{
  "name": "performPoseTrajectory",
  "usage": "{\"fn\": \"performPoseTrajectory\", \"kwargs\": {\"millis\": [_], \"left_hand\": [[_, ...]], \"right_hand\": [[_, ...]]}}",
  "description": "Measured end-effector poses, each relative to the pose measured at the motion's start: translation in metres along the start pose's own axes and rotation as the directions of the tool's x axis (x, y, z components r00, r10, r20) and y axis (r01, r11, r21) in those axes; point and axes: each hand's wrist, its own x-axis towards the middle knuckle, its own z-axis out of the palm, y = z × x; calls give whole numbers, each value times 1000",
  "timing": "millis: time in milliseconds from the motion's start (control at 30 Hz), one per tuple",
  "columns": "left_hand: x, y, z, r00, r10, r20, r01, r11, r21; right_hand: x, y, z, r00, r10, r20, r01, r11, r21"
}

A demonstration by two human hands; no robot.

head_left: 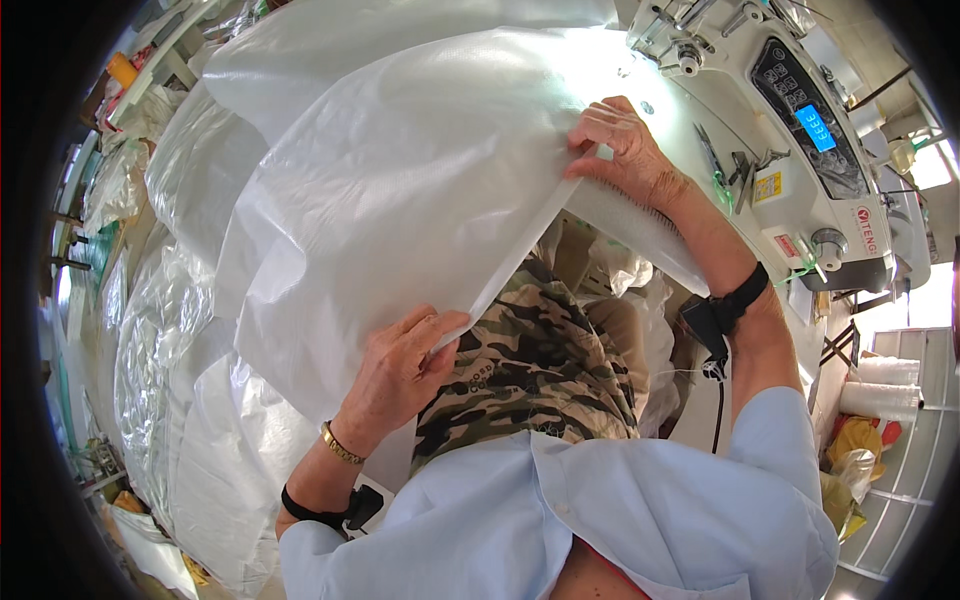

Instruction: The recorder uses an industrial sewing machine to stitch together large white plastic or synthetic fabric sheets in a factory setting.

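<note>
A large sheet of white translucent plastic (400, 170) spreads before me, its near edge folded into a narrow strip running slantwise between my hands. My left hand (405, 365) pinches the lower left end of that folded edge above my lap. Farther up and to the right, my right hand (625, 150) grips the same edge between thumb and fingers, close to the lit work area of a white sewing machine (790, 120). The machine's needle cannot be made out in the glare.
Green-handled scissors (715, 165) lie on the machine table beside small dark tools. A blue-lit display (815, 128) glows on the machine. More crumpled clear plastic (160, 330) heaps up at the left. White thread spools (885, 385) stand at the right. Camouflage cloth (535, 360) covers my lap.
</note>
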Motion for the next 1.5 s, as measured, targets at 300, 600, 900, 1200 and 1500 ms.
{"fn": "performPoseTrajectory", "kwargs": {"millis": [300,600,900,1200,1500], "left_hand": [[32,3,20,904,427,37,-427,889,164],[57,7,39,827,517,222,-558,804,206],[93,1,29,824,492,281,-566,737,369],[157,16,36,816,432,384,-576,664,477],[237,24,66,833,437,339,-553,654,516]], "right_hand": [[2,40,-5,986,115,-119,-125,989,-77],[-23,8,8,898,402,-180,-434,877,-205],[-24,8,7,894,413,-174,-438,889,-137],[-30,14,13,899,364,-242,-405,903,-147],[-34,28,21,879,356,-316,-426,885,-190]]}}
